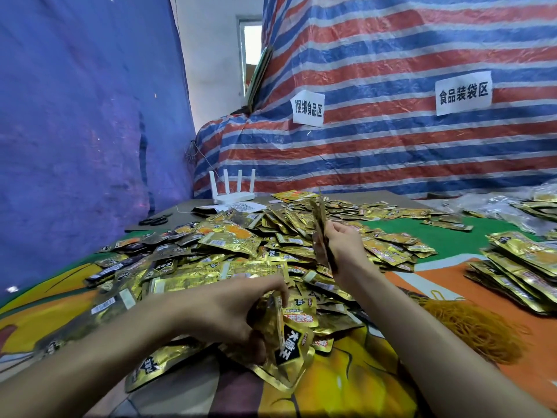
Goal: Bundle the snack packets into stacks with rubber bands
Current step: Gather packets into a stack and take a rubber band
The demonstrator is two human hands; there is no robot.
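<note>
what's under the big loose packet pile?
A printed cloth in green, orange and yellow shows around the packet pile. Whatever lies under the pile's middle is covered by packets, so I can't tell.

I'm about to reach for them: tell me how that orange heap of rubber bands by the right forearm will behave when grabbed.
The rubber bands look thin and tangled, so a pinch will probably drag out a clump, not one. They likely weigh little and flop. Lying flat, they should not roll.
</note>
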